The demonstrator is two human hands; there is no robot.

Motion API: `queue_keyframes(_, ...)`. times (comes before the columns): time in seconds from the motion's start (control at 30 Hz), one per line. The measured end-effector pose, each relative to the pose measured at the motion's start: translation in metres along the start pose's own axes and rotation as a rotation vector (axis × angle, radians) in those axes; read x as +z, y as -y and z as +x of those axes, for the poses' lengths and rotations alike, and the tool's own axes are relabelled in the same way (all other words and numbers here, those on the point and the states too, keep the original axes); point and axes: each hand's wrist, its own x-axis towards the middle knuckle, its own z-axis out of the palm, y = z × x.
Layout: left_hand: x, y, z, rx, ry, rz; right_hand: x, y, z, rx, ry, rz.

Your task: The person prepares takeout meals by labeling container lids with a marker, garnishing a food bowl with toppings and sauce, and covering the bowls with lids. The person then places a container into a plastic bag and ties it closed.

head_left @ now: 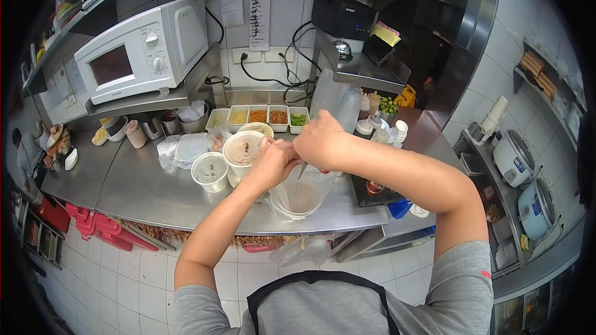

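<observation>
My left hand (273, 162) is closed in a pinch at the top of a clear plastic bag (297, 201), which rests on the steel counter. Close against it, my right hand (320, 141) is closed, its fingers curled. A thin, dark, pointed piece (302, 171) shows below the right hand; I cannot tell what it is or whether that hand holds it. Left of the bag stand a large lidded tub (241, 149) with writing on its lid and a smaller lidded tub (210, 169). Another round container (256, 129) sits behind them.
A row of trays with chopped ingredients (258, 116) lines the back of the counter (155, 180). Sauce bottles (372, 102) stand at the right. A microwave (146, 49) and a printer (343, 18) sit on shelves above. Another person (28, 149) is at the far left.
</observation>
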Motion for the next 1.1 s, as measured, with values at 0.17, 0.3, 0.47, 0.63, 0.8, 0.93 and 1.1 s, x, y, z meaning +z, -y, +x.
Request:
queue_keyframes(0.17,-0.003,0.018,-0.006,-0.126,0.172,0.107,0.059,-0.041,-0.011,0.088,-0.178,0.273)
queue_keyframes(0.3,-0.026,0.006,-0.023,-0.265,-0.162,0.161,0.113,-0.073,-0.094,0.338,-0.417,0.829)
queue_keyframes(0.47,0.029,0.034,-0.091,-0.482,-0.451,-0.694,0.239,-0.023,-0.120,0.424,-0.051,1.381)
queue_keyframes(0.63,0.054,0.022,-0.076,-0.488,-0.280,-0.888,0.312,0.035,-0.054,0.628,0.021,1.356)
queue_keyframes(0.8,0.069,0.001,-0.052,-0.362,-0.032,-0.409,0.324,0.050,-0.024,0.781,-0.129,1.087)
queue_keyframes(0.93,0.095,0.038,-0.054,-0.655,-0.014,-0.660,0.372,0.060,0.004,0.465,-0.187,0.991)
queue_keyframes(1.1,0.098,0.028,-0.046,-0.300,-0.332,-0.882,0.308,0.049,0.030,0.127,-0.993,1.564)
